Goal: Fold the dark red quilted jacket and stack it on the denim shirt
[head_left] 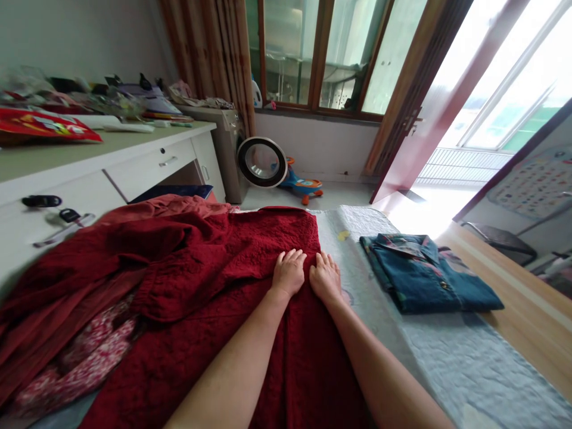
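A dark red quilted garment (250,244) with a sleeve lies spread over the padded cover in front of me; its near part runs out of view under my arms. My left hand (289,273) rests on the cloth with fingers stretched forward. Beside it, at the garment's right edge, my right hand (325,275) lies with its fingers extended, touching the red fabric. Neither hand grips anything that I can see. To the right sits a folded dark blue denim shirt (429,274), its collar facing up.
A pale quilted cover (482,351) lies under the clothes, on a wooden surface (513,298). At left, a patterned red-and-white cloth (89,357) and a white cabinet (147,170) with clutter. Beyond stand a washing machine with its round door (262,162) open and a blue-orange ride-on toy (301,182).
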{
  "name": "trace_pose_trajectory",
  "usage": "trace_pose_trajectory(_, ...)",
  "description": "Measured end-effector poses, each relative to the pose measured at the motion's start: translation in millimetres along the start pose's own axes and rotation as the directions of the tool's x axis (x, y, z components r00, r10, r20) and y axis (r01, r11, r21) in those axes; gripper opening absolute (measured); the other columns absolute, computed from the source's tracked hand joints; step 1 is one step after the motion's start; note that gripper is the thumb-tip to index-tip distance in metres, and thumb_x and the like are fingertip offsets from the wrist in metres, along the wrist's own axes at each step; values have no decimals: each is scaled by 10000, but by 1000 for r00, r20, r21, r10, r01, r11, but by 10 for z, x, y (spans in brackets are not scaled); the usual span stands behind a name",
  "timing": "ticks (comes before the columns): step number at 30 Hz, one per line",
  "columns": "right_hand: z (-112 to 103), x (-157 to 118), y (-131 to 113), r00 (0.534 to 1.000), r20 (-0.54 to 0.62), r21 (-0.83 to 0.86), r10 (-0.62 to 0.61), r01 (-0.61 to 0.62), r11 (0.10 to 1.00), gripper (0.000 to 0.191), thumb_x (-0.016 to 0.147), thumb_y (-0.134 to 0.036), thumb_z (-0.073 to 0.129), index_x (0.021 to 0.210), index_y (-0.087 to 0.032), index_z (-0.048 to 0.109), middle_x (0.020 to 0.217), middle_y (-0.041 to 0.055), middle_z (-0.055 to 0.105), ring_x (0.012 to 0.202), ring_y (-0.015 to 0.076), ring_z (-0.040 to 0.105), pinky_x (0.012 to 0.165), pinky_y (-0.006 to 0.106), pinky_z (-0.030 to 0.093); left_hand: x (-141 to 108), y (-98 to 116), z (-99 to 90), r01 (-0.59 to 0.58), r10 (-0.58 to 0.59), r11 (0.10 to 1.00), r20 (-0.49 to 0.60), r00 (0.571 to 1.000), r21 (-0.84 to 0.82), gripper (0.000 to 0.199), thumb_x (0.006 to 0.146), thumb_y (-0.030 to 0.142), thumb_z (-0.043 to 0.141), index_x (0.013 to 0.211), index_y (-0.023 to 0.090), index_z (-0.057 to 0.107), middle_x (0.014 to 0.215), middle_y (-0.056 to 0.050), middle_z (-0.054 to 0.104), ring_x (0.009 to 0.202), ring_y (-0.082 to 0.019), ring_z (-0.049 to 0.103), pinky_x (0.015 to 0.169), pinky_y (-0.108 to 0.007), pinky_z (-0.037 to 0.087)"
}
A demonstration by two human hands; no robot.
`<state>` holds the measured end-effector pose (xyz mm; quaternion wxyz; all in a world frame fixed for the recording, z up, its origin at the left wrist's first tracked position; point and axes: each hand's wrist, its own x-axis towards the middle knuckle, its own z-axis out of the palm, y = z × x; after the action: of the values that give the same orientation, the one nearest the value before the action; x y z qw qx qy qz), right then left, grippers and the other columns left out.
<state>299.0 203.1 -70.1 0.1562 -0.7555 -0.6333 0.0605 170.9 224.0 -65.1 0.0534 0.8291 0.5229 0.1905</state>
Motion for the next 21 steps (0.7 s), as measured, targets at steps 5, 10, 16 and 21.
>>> trace_pose_trajectory(5, -21, 369, -6, 985, -129, 110, -114, 129, 986, 591, 879, -130, 279, 1461, -161, 380, 1518, 84, 392, 1404, 184, 322, 1148, 370, 258, 5, 11, -1, 19, -19, 1000, -38, 999, -1, 514, 916, 121, 336, 1427, 144, 388, 1375, -117, 563, 1315, -208, 451, 1118, -432, 289)
trace_pose_trajectory(10, 22, 719, -70, 963, 42, 78, -268, 264, 961, 498, 974, -305, 309, 1442, -169, 411, 1548, 70, 345, 1433, 194, 270, 1157, 355, 227, 11, 24, 11, 60, -60, 998, -53, 997, -6, 555, 912, 106, 317, 1465, 74, 300, 1346, -170, 567, 1253, -214, 504, 1101, -407, 307)
trace_pose_trajectory(16, 72, 1073, -62, 961, 139, -5, -238, 241, 970, 553, 994, -464, 290, 1482, -208, 328, 1586, 61, 259, 1459, 211, 186, 1154, 430, 188, -5, 48, 10, 48, -46, 998, -46, 998, 46, 542, 904, 89, 297, 1441, 75, 363, 1356, -171, 559, 1277, -231, 478, 1108, -425, 303)
trace_pose_trajectory(21, 87, 1349, -38, 972, 37, 44, -232, 230, 972, 465, 978, -434, 346, 1382, -239, 471, 1482, 53, 440, 1374, 205, 341, 1121, 403, 246, -16, 68, -30, 1, 0, 998, -14, 1000, 63, 459, 925, 144, 316, 1330, 183, 529, 1392, -100, 549, 1313, -252, 436, 1111, -471, 300)
